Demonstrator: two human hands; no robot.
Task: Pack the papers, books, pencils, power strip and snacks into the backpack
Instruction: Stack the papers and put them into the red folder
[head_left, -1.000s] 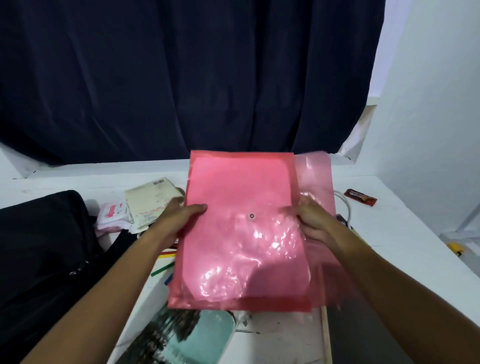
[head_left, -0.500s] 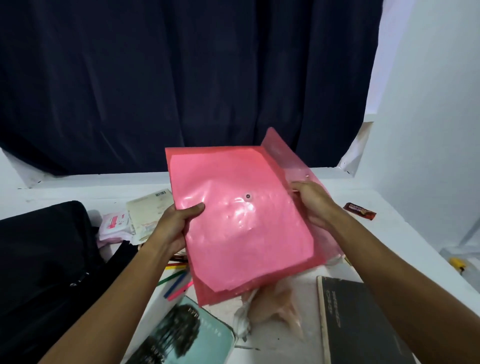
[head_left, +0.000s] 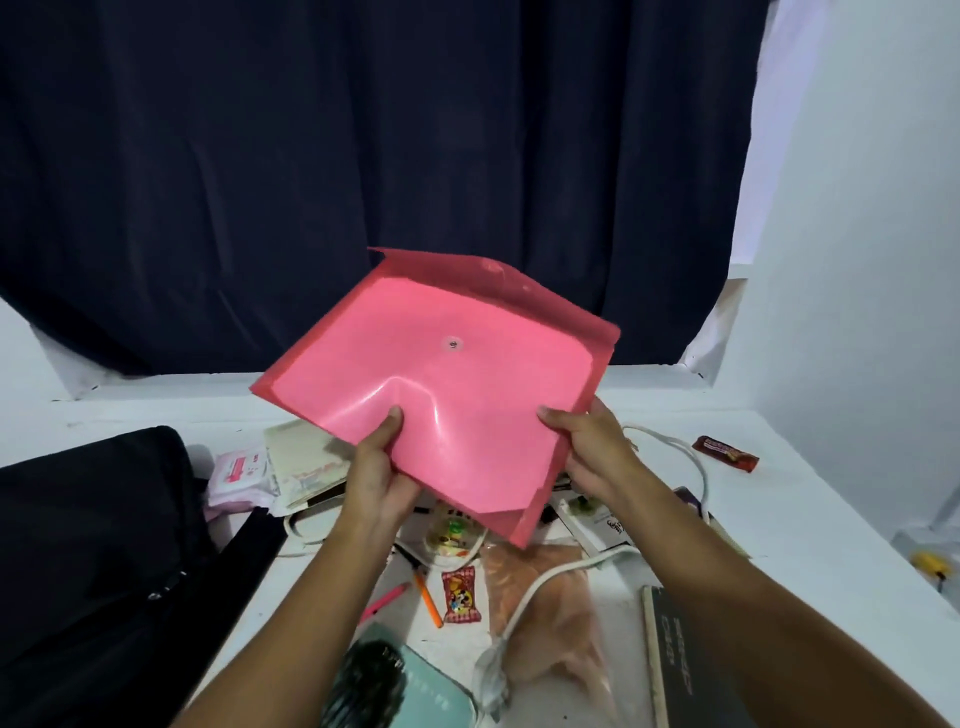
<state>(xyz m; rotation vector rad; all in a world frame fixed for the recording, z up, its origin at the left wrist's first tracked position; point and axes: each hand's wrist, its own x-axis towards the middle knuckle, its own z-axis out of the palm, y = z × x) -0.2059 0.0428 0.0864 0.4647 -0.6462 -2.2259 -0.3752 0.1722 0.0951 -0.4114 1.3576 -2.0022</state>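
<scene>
Head view: the black backpack (head_left: 88, 545) is lying at the tabletop's (head_left: 810, 519) left. The pink snap folder (head_left: 441, 395) is being gripped aloft, tilted, by left hand (head_left: 379, 478) and right hand (head_left: 592, 452) fingers. With its flap unsnapped, papers could be sliding out.

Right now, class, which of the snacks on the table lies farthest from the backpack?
The dark red snack bar, alone at the table's far right. The small red sweet packet lies mid-table, closer to the black backpack.
</scene>
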